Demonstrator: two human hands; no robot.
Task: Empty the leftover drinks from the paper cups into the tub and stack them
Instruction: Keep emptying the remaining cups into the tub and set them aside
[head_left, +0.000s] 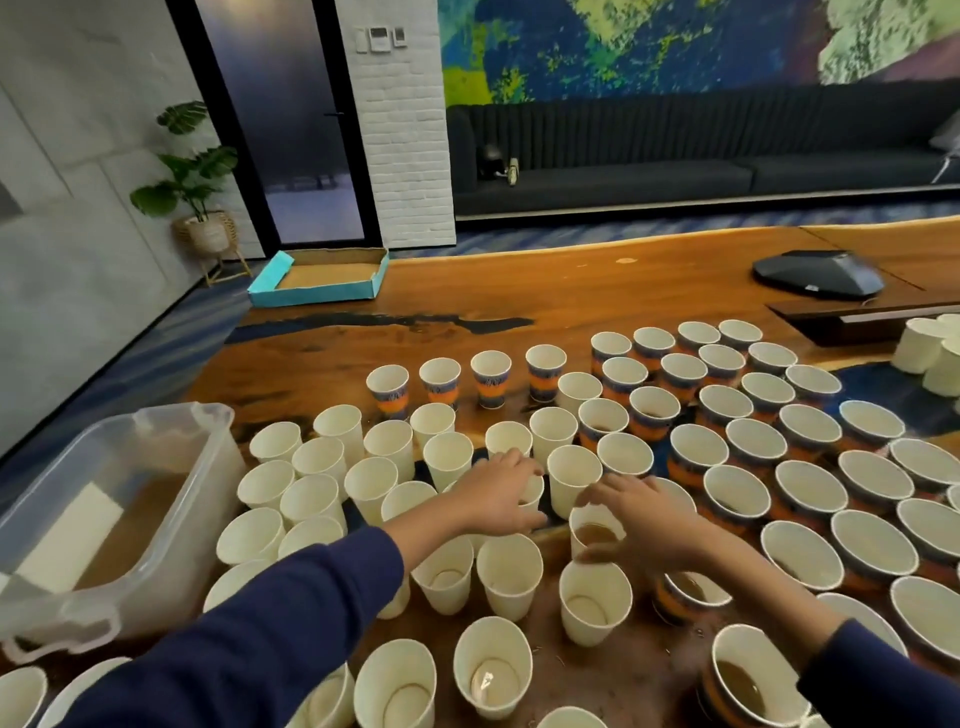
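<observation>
Two hands | left (501, 491), right (641, 525) | each gripping a cup (595, 535)

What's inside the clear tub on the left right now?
The tub holds shallow brown liquid across its bottom, with a pale rectangular shape showing near the front; whether that lies inside or underneath cannot be told. No cups are inside. The near corner is hidden behind the rim.

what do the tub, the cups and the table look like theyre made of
Tub: looks like clear plastic, glossy; brown liquid shows through its wall.
Cups: likely paper, matte white, with rolled rims; some carry orange-blue print.
Table: seems polished wood, with visible grain, shine and dark inlaid patches.
</observation>
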